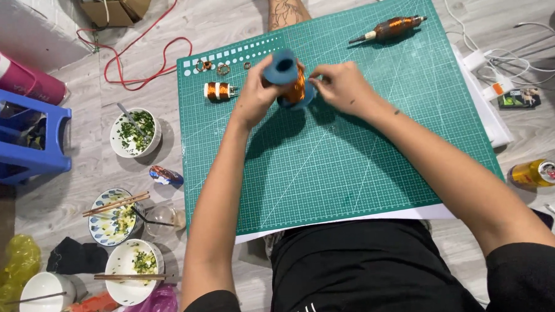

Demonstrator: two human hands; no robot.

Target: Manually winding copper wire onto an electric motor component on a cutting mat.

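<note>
Left hand (256,95) wraps the blue spool of copper wire (289,79), holding it tilted above the green cutting mat (351,159); right hand (341,86) pinches at its rim, likely the wire's end. A smaller coil (218,90) lies just left.

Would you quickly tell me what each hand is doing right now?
Left hand: closed, holding the blue spool of copper wire.
Right hand: fingers pinched at the spool's side.

Grey wood-look floor (236,16); blue plastic stool (21,137) at left; even light.
</note>
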